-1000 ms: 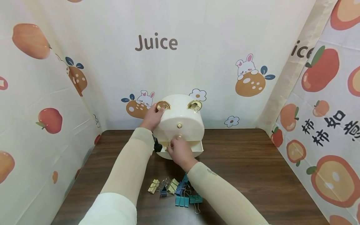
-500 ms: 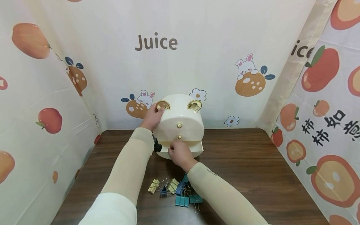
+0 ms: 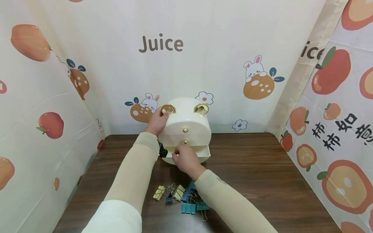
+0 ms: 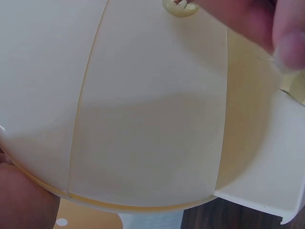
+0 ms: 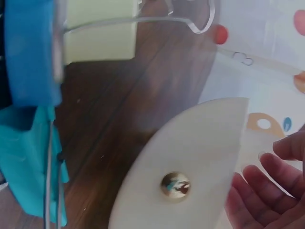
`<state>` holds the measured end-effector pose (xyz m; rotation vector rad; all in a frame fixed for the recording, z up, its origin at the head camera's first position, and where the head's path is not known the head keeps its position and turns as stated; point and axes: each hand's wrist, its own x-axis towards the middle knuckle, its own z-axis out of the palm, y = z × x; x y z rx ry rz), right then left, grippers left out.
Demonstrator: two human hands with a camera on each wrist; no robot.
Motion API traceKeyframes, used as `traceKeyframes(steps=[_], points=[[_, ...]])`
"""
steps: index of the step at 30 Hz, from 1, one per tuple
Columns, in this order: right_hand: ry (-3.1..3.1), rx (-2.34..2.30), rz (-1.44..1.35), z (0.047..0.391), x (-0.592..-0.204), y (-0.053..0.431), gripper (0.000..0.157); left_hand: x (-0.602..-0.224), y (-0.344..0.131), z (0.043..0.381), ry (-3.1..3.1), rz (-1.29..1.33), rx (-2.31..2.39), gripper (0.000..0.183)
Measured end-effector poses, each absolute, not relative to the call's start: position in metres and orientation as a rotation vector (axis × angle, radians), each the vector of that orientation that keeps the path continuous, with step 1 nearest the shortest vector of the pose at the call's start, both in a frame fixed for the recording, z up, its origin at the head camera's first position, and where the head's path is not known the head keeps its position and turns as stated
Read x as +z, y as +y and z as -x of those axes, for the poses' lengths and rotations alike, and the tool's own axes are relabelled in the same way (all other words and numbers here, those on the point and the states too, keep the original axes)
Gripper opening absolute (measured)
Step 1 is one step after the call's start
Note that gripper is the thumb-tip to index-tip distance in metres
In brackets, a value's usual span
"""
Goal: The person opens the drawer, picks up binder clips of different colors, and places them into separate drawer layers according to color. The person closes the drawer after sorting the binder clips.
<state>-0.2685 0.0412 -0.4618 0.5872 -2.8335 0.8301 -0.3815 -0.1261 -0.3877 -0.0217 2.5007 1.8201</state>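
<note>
A white drawer box (image 3: 187, 113) with gold knobs and two gold rings on top stands at the table's back. My left hand (image 3: 157, 122) grips its left side near one ring. The bottom drawer (image 3: 204, 150) is pulled out. My right hand (image 3: 187, 161) hovers over it; in the right wrist view its fingers (image 5: 252, 179) are loosely bent, with nothing seen between them. A pale yellow piece (image 4: 296, 85) and a thin wire show beside the fingertips in the left wrist view, probably a binder clip in the drawer, partly hidden by the hand.
Several binder clips lie in front of the box: yellow clips (image 3: 159, 193), a navy clip (image 3: 169, 198) and teal clips (image 3: 188, 208). The brown table (image 3: 247, 181) is walled by printed curtains (image 3: 221, 48) at the back and sides.
The right hand has dropped slightly from near the middle knob toward the drawer, uncovering that knob, then shifted a little left. The left hand and the box stay in place.
</note>
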Motion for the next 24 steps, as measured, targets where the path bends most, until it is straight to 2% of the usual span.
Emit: traceKeyframes(steps=[15, 24], points=[[-2.786, 1.065, -0.602, 0.244, -0.445, 0.044, 0.010, -0.387, -0.127, 0.379, 2.509, 0.027, 1.806, 0.043], [-2.925, 0.978, -0.763, 0.228, -0.448, 0.048, 0.017, -0.387, -0.125, 0.381, 2.505, 0.035, 1.817, 0.043]])
